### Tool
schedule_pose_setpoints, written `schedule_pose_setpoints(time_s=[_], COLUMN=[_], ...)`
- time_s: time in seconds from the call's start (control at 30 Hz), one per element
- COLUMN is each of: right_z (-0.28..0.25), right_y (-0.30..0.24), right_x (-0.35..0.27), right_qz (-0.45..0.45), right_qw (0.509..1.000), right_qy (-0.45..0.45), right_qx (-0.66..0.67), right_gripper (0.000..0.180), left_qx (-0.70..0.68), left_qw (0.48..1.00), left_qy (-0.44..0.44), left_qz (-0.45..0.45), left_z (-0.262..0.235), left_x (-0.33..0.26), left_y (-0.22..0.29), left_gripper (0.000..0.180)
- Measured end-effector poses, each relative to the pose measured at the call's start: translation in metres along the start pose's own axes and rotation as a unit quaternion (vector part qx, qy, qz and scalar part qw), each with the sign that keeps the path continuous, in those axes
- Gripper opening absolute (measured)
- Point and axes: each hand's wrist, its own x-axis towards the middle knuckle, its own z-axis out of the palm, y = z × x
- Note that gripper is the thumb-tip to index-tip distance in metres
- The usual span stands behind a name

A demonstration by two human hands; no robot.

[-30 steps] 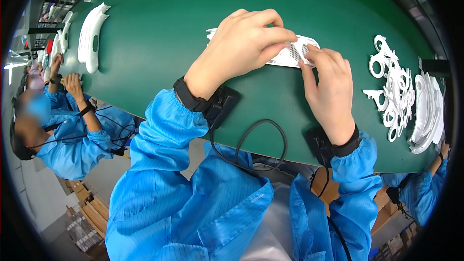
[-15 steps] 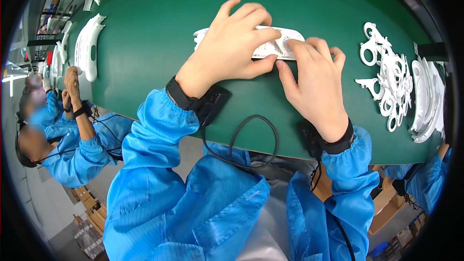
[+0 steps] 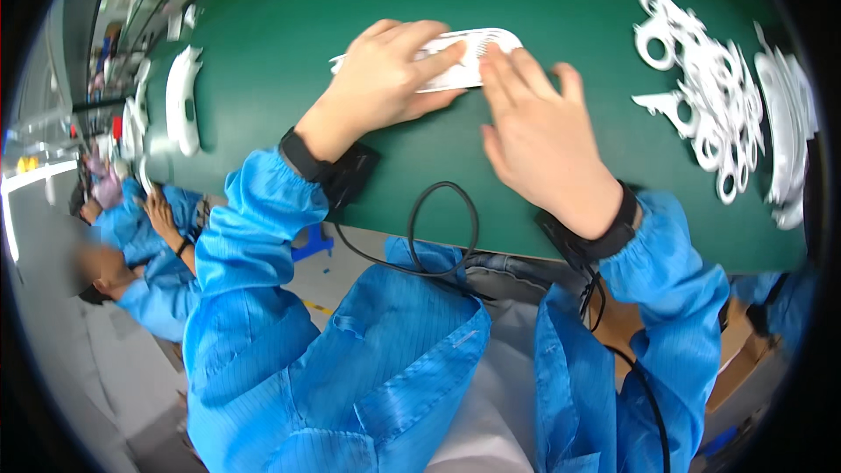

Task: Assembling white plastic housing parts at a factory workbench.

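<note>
A flat white plastic part with a ribbed oval end (image 3: 471,54) lies on the green belt (image 3: 350,0). My left hand (image 3: 385,79) lies over its left half and presses it down, index finger stretched along the top. My right hand (image 3: 539,136) rests beside it on the right, its fingertips touching the ribbed end. Most of the part is hidden under my left hand. Both wrists wear black straps with a cable (image 3: 438,228) between them.
A heap of white plastic ring-shaped parts (image 3: 710,105) lies on the belt at the right, with curved white shells (image 3: 788,123) beyond. Another curved white shell (image 3: 180,101) lies at the left. A co-worker in blue (image 3: 131,236) sits at the left.
Both hands and the white part have shifted left and nearer to me in the picture. My right hand has slid from the part's right edge onto the belt, only its fingertips touching.
</note>
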Motion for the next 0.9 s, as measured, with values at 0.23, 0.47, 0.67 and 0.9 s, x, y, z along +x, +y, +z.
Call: schedule_pose_setpoints(time_s=[0.23, 0.47, 0.67, 0.9], right_z=[0.023, 0.007, 0.004, -0.043], right_y=[-0.010, 0.019, -0.010, 0.008], right_x=[0.017, 0.026, 0.048, 0.032], right_qz=[0.099, 0.089, 0.114, 0.155], right_qw=[0.948, 0.971, 0.976, 0.980], right_qy=[0.231, 0.195, 0.107, 0.052], right_qx=[0.196, 0.107, 0.155, 0.115], right_gripper=[0.014, 0.029, 0.032, 0.031], left_qx=[0.055, 0.031, 0.003, 0.025], left_qw=[0.993, 0.992, 0.990, 0.992], left_qy=[-0.086, 0.068, -0.044, -0.121], left_qz=[-0.062, -0.096, -0.132, -0.001], left_z=[-0.014, 0.022, 0.069, 0.074], left_x=[-0.033, 0.103, 0.175, 0.187], left_y=[-0.067, -0.161, -0.228, -0.266], left_gripper=[0.044, 0.032, 0.034, 0.034])
